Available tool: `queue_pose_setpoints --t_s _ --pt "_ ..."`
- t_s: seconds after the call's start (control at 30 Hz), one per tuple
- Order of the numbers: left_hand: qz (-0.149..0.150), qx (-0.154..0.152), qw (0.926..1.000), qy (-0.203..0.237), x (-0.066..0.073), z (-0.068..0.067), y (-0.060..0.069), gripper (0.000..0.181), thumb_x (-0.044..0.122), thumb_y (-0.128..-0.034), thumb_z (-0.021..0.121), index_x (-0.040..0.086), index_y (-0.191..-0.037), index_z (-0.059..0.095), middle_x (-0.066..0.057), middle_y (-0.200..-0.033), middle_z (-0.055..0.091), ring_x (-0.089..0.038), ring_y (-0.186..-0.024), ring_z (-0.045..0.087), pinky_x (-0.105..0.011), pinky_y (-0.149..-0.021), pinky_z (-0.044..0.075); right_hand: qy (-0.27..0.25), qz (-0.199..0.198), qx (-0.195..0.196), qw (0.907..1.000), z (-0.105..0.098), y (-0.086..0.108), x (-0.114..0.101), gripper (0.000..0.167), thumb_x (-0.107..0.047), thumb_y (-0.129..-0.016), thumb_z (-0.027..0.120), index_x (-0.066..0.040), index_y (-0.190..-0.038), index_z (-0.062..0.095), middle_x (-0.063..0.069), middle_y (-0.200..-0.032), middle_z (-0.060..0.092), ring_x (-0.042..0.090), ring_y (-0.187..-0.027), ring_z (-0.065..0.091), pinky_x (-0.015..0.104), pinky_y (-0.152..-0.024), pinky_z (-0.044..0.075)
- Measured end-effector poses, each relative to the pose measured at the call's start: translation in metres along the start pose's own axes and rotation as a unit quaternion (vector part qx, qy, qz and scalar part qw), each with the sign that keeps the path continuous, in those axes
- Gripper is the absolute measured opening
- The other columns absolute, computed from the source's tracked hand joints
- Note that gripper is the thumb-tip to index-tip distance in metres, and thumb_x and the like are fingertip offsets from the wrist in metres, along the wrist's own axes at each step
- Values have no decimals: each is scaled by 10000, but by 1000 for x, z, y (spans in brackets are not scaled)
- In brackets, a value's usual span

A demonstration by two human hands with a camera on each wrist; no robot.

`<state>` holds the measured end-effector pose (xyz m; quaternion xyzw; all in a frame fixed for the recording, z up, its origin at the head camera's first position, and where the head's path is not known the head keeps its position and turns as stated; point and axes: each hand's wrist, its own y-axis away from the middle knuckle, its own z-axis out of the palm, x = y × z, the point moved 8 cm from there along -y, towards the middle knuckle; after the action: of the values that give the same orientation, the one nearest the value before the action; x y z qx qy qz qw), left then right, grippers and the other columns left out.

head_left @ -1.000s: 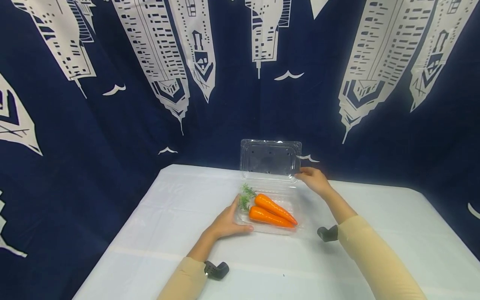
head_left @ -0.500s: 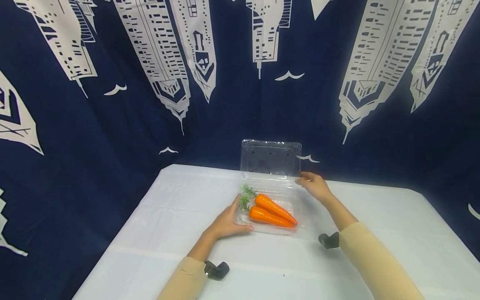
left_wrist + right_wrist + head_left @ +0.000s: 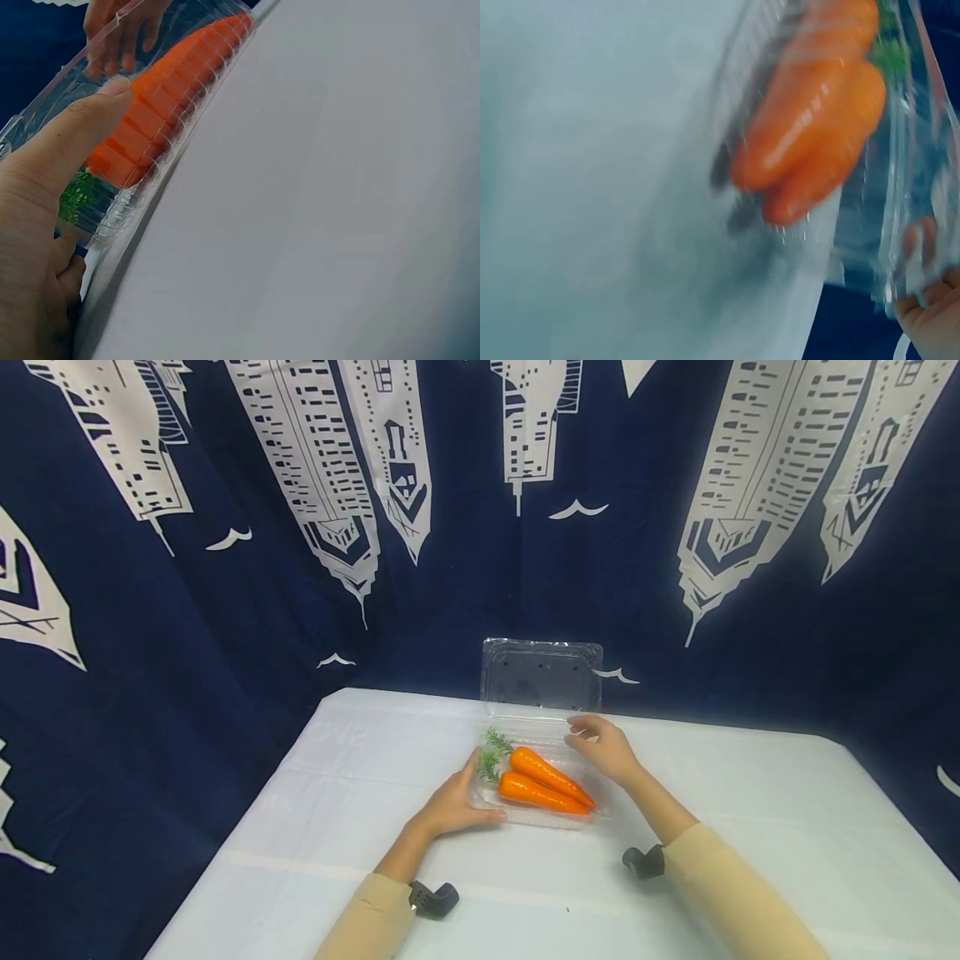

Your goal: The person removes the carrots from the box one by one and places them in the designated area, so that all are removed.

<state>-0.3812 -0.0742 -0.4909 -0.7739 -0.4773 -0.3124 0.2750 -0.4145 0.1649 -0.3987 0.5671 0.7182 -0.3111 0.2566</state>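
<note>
A clear plastic container (image 3: 551, 821) lies on the table with its lid (image 3: 540, 681) standing up at the back. Two orange carrots (image 3: 542, 794) with green tops (image 3: 489, 765) rest side by side inside, tips toward the right. My left hand (image 3: 448, 807) grips the container's left end, its thumb (image 3: 90, 124) along the near wall in the left wrist view. Over the back right of the base is my right hand (image 3: 606, 753), fingers loosely bent; in the right wrist view this hand (image 3: 936, 319) is beside the hinge area. Whether it touches the plastic, I cannot tell.
A white cloth covers the table (image 3: 300, 843), whose back edge runs just behind the container. Beyond it hangs a dark blue curtain (image 3: 465, 585) with white building prints. Dark devices (image 3: 433, 902) are strapped at both wrists.
My right hand has moved from the lid's lower right corner leftward and toward me, over the base's back right. The left hand, the carrots and the raised lid have stayed nearly still.
</note>
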Motion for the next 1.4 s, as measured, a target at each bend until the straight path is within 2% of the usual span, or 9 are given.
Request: queue_pose_setpoints --t_s 0.2,0.53,0.77,1.07,1.4 --pt "7 2 10000 46 2 0 1 1231 572 -700 805 112 -1579 76 -96 -1605 175 -329 -1426 264 -521 -1123 274 22 -191 -367 9991 26 5 -7 385 -166 -909 649 37 -1235 616 187 -1138 650 331 -1008 603 484 -887 515" --pt "-20 27 10000 63 2 -2 3 1230 569 -698 807 115 -1579 79 -109 -1600 192 -340 -1420 277 -527 -1120 279 280 -465 -613 9966 55 8 -13 397 -168 -875 685 14 -1223 625 157 -1115 647 313 -1000 594 498 -899 494" --pt "2 37 10000 92 1 0 1 1229 568 -697 810 123 -1580 81 -102 -1597 214 -343 -1407 303 -544 -1104 301 300 -516 -551 9967 61 7 -13 405 -181 -870 707 17 -1214 628 145 -1103 655 280 -953 602 463 -852 512" --pt "-93 22 9999 107 0 -1 1 1226 584 -696 801 140 -1582 79 -116 -1594 219 -351 -1409 297 -557 -1102 297 470 -367 -666 9960 68 3 -9 394 -144 -846 723 9 -1199 635 145 -1069 653 270 -927 601 454 -850 511" --pt "-69 26 9999 87 1 -1 1 1231 580 -693 805 127 -1581 83 -132 -1588 229 -367 -1397 316 -565 -1094 306 619 -299 -757 9948 72 4 -4 365 -135 -833 747 -11 -1164 655 111 -1031 657 236 -871 598 431 -821 519"
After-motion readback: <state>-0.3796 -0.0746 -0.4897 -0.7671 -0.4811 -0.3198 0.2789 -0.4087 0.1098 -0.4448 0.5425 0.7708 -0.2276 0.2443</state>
